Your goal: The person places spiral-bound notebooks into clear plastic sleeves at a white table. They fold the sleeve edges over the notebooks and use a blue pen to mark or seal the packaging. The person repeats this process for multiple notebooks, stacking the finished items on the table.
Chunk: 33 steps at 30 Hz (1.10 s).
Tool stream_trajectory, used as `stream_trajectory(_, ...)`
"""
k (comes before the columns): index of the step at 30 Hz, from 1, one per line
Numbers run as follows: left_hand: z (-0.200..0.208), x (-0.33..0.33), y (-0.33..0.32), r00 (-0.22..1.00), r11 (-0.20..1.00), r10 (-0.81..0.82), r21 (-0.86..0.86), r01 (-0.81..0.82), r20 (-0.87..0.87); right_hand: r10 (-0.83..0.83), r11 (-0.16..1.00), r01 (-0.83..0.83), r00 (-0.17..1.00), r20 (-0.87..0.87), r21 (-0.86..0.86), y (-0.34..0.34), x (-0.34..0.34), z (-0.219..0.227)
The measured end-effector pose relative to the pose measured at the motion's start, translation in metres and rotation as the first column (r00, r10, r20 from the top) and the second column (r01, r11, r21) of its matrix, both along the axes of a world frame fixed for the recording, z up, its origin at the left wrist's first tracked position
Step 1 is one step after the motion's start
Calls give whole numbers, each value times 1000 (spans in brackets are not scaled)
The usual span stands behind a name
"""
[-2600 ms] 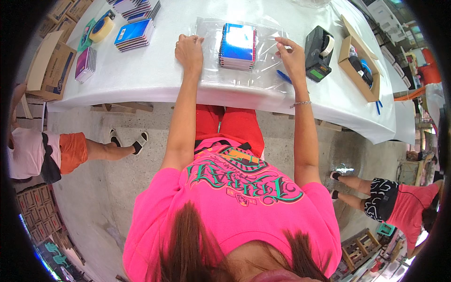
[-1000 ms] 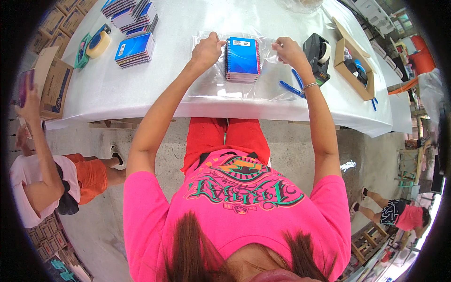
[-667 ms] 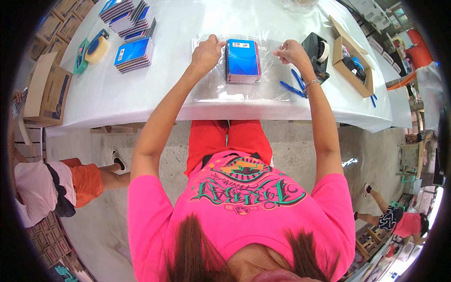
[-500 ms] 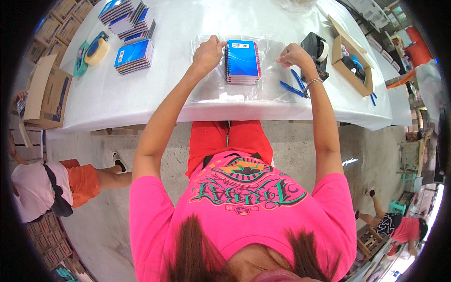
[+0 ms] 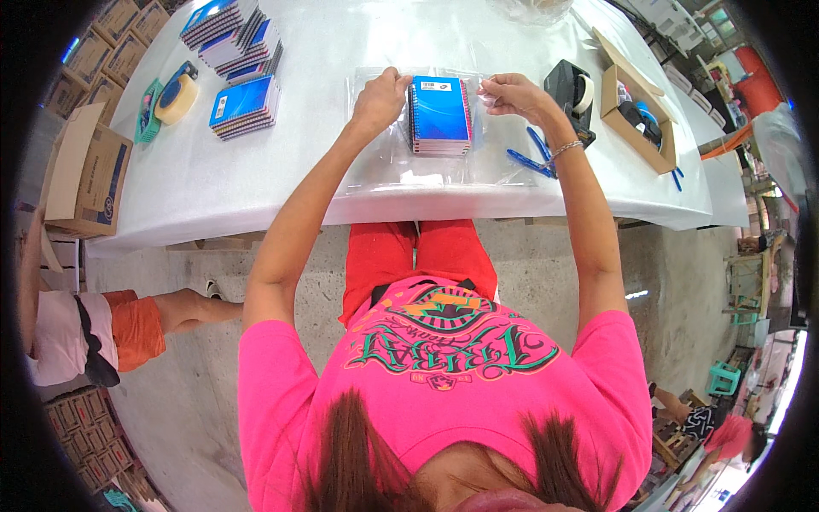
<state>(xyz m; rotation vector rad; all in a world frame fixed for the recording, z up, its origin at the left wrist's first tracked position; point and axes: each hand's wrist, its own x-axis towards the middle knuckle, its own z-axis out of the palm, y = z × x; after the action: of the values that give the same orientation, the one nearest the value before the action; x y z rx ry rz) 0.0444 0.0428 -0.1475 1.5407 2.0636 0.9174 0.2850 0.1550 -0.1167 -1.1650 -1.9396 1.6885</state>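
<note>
A short stack of spiral notebooks [image 5: 440,109] with blue covers lies near the table's front edge, on a clear plastic sheet [image 5: 375,175] that spreads out on both sides of it. My left hand [image 5: 381,98] is closed at the stack's upper left edge, its fingertips pinching the plastic close to the spiral binding. To the right of the stack, my right hand [image 5: 514,92] pinches a raised part of the same plastic between thumb and fingers. The fingertips of both hands show only in part.
Several more notebook stacks [image 5: 244,107] stand at the left, by a tape roll [image 5: 176,99] and a green basket [image 5: 148,111]. Blue pens [image 5: 533,158], a black tape dispenser [image 5: 570,98] and an open carton [image 5: 638,119] sit at the right. Another person [image 5: 102,333] is at the far left.
My right hand has moved left toward the notebook stack, bringing the plastic's right side with it. My left hand stays nearly in place.
</note>
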Motion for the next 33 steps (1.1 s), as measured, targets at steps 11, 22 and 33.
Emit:
stream_trajectory(11, 0, 27, 18, 990, 996, -70, 38, 75, -120, 16, 984, -11, 999, -31, 176, -20, -50, -23)
stream_trajectory(22, -8, 32, 26, 982, 990, -137, -49, 131, -130, -87, 804, -91, 959, 268, 587, -32, -72, -28)
stream_trajectory(33, 12, -9, -7, 859, 884, -468, -99, 458, -205, -12, 958, -29, 990, 142, 287, -28, -59, -19)
